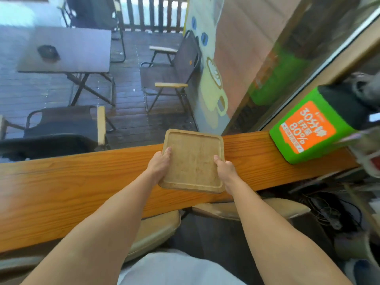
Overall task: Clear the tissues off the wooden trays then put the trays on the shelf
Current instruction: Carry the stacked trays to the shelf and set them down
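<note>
1. Left hand (159,163): grip clasps the left edge of the tray, thumb laid over the rim, fingers hidden beneath. Placed opposite the other hand, likely to keep the load level.
2. Right hand (225,168): grip clasps the right edge, thumb on top near the rim, fingers underneath and out of sight. A matching hold, so the weight is shared.
3. Tray (192,161): square, pale wood, raised rim, bare of tissues. Held between both hands over the worktop, near edge seemingly lifted; whether the far edge touches the wood cannot be told. Judged cleared and ready for carrying to the shelf; only one tray is in view and no shelf can be made out.
4. Worktop (82,177): long orange-grained plank running left to right below a window. Serves as the ledge the tray is taken from.
5. Green box (306,128): stands on the worktop well to the right of the tray, orange label facing up; clear of the hands.
6. Beyond the glass: a table (67,50) and folding chairs (172,68) on a dark deck, outside the task.
</note>
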Tool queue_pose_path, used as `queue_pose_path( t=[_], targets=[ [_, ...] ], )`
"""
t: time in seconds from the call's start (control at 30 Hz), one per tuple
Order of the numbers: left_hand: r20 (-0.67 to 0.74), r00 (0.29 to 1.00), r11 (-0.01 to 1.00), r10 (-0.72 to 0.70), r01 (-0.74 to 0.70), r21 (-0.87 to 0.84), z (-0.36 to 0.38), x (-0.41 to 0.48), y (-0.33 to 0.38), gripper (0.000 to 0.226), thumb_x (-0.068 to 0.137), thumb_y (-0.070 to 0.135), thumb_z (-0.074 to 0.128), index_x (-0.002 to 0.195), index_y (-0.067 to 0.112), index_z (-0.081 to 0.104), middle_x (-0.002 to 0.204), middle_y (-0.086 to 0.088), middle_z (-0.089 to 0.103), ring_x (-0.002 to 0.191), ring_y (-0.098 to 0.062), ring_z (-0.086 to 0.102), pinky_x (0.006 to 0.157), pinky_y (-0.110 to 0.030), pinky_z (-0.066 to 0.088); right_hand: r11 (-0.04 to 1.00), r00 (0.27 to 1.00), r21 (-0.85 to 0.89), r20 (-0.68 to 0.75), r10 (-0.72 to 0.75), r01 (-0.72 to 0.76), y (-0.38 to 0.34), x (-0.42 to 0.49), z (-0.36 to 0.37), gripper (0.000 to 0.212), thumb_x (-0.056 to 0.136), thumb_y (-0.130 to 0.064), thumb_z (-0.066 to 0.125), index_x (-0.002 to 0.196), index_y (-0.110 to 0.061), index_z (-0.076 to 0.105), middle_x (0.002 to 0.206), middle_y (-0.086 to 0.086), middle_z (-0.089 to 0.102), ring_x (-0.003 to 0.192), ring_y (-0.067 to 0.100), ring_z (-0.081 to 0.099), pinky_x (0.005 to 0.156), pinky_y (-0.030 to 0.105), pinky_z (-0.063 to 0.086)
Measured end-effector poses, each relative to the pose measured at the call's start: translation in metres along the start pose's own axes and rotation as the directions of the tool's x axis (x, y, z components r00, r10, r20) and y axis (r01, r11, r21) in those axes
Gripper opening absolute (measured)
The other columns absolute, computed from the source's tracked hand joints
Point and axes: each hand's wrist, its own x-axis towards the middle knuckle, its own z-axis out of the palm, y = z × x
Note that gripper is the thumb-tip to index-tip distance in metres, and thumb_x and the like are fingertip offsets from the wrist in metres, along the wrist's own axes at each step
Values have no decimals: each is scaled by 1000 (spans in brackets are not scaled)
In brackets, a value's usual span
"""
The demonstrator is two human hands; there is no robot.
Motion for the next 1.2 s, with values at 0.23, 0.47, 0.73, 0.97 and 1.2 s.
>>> queue_pose_path(
  t=[0.23,0.47,0.73,0.97,1.2],
  targets=[
    [120,981,964,151,-173,201,100,-89,21,60,97,60,35,127,10,50,119,-13,62,106,-33,61,98,-53,49,974,969,208,-243,-38,91,68,-85,-109,65,95,-48,49,138,0,43,145,16,47,121,30,53,99,37,43],
    [457,864,907,211,-347,238,238,-185,21,48,96,60,39,116,20,56,114,-7,65,101,-25,63,94,-45,49,923,893,372,-442,86,95,161,-198,-239,73,93,-53,46,147,-6,32,146,15,45,130,34,47,107,51,39],
    [635,733,698,243,-587,411,378,-266,-1,65,98,59,32,127,7,57,116,-9,62,101,-28,59,87,-37,45,875,712,478,-640,289,74,259,-283,-324,73,96,-56,36,152,-11,26,154,12,35,136,34,38,110,47,33],
    [682,705,611,193,-630,479,449,-271,-5,65,98,60,29,128,9,55,108,-6,57,92,-23,55,80,-34,41,857,630,516,-668,397,6,294,-274,-363,69,99,-56,27,148,-8,31,150,15,40,134,35,41,109,45,34],
    [709,689,608,150,-630,483,531,-241,29,62,100,57,29,135,12,53,108,-4,58,93,-21,55,81,-36,43,864,610,503,-679,409,-20,288,-226,-433,64,101,-50,27,147,-8,36,148,14,43,133,35,42,110,47,34]
  ],
)
